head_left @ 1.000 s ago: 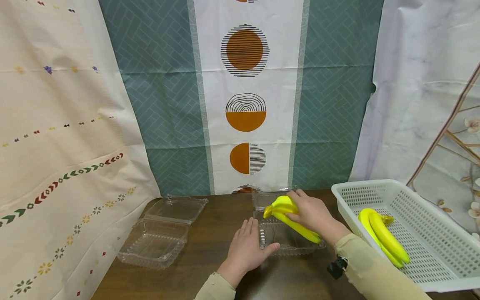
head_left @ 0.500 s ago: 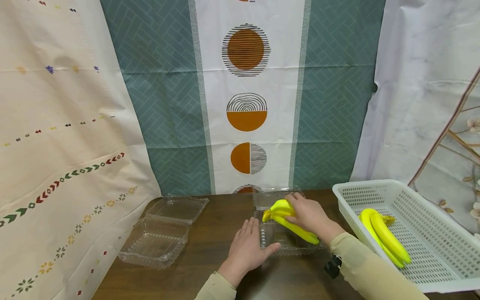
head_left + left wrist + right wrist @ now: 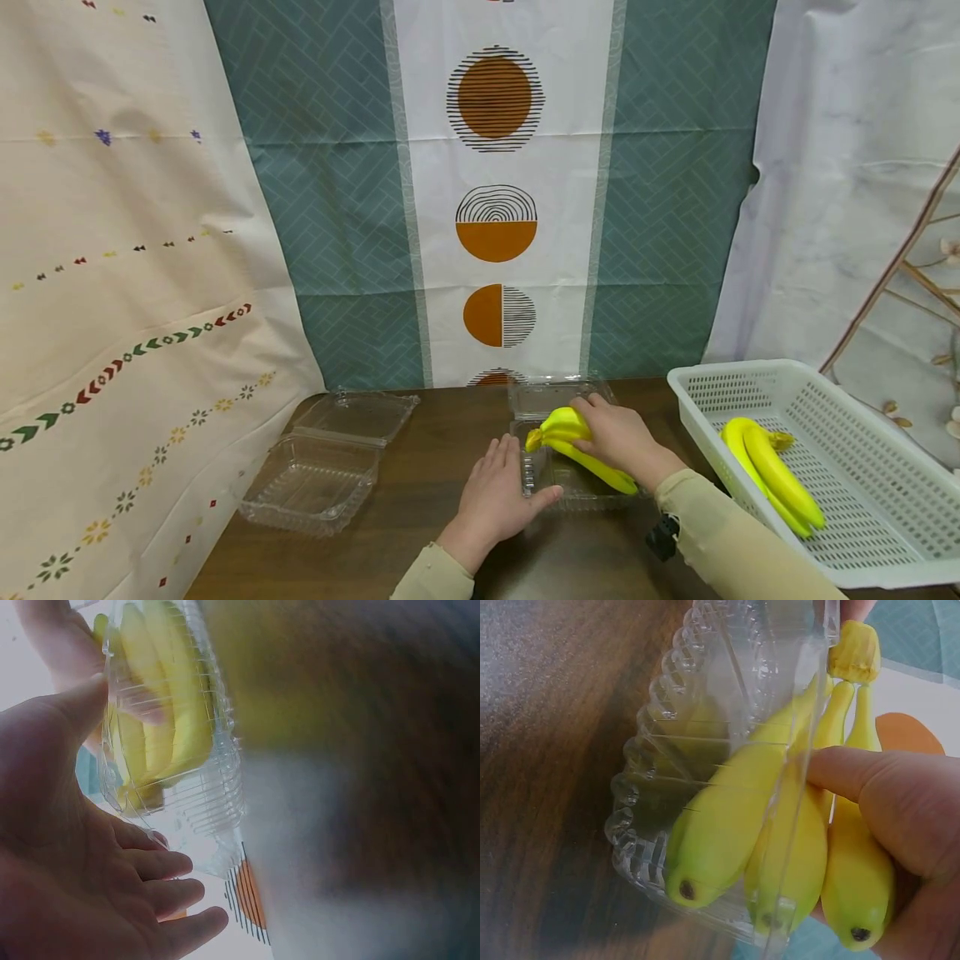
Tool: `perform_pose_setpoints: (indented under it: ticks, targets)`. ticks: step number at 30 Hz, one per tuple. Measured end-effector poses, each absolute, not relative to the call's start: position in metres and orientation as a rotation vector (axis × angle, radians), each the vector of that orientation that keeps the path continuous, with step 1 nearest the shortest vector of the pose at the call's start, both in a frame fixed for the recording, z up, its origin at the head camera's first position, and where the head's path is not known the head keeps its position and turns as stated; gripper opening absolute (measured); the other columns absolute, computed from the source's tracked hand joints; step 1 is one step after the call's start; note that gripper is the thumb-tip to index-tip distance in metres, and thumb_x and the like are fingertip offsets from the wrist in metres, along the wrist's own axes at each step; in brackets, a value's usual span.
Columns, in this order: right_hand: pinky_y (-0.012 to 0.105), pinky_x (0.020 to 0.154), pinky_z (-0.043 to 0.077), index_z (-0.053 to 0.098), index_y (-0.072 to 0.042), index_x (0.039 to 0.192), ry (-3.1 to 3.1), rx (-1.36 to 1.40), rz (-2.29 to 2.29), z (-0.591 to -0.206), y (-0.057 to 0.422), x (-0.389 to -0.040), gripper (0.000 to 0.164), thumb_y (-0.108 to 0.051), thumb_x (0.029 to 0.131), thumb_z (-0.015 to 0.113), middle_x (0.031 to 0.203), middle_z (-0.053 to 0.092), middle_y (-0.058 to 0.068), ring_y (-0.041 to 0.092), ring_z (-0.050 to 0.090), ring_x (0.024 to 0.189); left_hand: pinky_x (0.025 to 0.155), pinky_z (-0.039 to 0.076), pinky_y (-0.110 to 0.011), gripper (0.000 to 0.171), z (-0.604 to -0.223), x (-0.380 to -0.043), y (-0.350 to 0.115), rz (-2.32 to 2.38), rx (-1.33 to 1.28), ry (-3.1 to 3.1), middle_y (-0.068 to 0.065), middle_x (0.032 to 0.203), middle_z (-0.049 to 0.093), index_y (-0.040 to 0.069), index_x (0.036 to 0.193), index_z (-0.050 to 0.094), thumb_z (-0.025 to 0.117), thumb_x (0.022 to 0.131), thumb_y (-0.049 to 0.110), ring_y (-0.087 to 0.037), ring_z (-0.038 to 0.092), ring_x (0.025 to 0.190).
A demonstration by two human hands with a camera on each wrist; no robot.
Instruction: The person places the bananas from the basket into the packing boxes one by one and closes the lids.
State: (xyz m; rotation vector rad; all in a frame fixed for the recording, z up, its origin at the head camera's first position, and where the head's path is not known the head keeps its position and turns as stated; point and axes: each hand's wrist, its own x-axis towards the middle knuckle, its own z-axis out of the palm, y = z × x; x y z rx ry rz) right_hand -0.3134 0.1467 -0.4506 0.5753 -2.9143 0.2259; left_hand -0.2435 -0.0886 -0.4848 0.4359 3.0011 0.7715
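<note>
A bunch of yellow bananas point(image 3: 566, 427) is gripped in my right hand point(image 3: 618, 435), thumb on the near side. In the right wrist view the bananas point(image 3: 735, 802) lie partly inside a clear plastic clamshell container point(image 3: 641, 825), stem end at its rim. That container point(image 3: 592, 500) stands on the table with its lid point(image 3: 558, 392) folded back. My left hand point(image 3: 495, 496) is at the container's left side, fingers straight and thumb spread along the near edge. In the left wrist view the bananas point(image 3: 161, 697) show through the ribbed wall, with the left hand point(image 3: 97, 832) close to it.
Another clear clamshell container point(image 3: 315, 483) stands at the left with its lid tipped back. At the right a white perforated basket point(image 3: 885, 500) holds another bunch of bananas point(image 3: 776, 475). Patterned cloths point(image 3: 495, 250) hang behind and at the sides of the dark wooden table point(image 3: 420, 467).
My right hand has lowered the bananas and shifted slightly left, down into the container. The left hand stays in place at the container's side.
</note>
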Motion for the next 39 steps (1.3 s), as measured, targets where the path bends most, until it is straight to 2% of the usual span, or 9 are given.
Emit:
perform_pose_setpoints:
  ticks: [11, 19, 33, 39]
  targets:
    - [0.047, 0.081, 0.064, 0.063, -0.008, 0.145, -2.939, 0.556, 0.233, -0.451, 0.146, -0.311, 0.067, -0.031, 0.09, 0.094, 0.109, 0.064, 0.009, 0.021, 0.06, 0.081, 0.128, 0.031, -0.063, 0.117, -0.484, -0.243, -0.088, 0.799, 0.427, 2.987, -0.025, 0.176, 0.032, -0.006, 0.169, 0.035, 0.07, 0.095, 0.077, -0.043, 0.029, 0.164]
    - [0.051, 0.085, 0.065, 0.061, -0.009, 0.151, -2.924, 0.592, 0.229, -0.455, 0.144, -0.309, 0.071, -0.028, 0.091, 0.094, 0.117, 0.067, 0.011, 0.024, 0.067, 0.089, 0.129, 0.029, -0.064, 0.114, -0.485, -0.244, -0.088, 0.804, 0.412, 2.981, -0.024, 0.177, 0.031, -0.005, 0.169, 0.036, 0.072, 0.096, 0.075, -0.043, 0.028, 0.164]
    - [0.052, 0.087, 0.063, 0.059, -0.015, 0.156, -2.926, 0.635, 0.296, -0.456, 0.141, -0.303, 0.071, -0.02, 0.093, 0.091, 0.118, 0.067, 0.008, 0.023, 0.067, 0.09, 0.129, 0.029, -0.064, 0.113, -0.484, -0.244, -0.087, 0.801, 0.423, 2.994, -0.023, 0.177, 0.032, -0.004, 0.169, 0.036, 0.071, 0.096, 0.075, -0.043, 0.029, 0.164]
    - [0.057, 0.09, 0.063, 0.057, -0.018, 0.159, -2.943, 0.657, 0.322, -0.455, 0.139, -0.298, 0.072, -0.018, 0.095, 0.089, 0.12, 0.066, 0.009, 0.027, 0.07, 0.096, 0.128, 0.029, -0.064, 0.114, -0.483, -0.243, -0.088, 0.8, 0.419, 2.989, -0.023, 0.177, 0.032, -0.004, 0.169, 0.036, 0.071, 0.096, 0.076, -0.043, 0.029, 0.164]
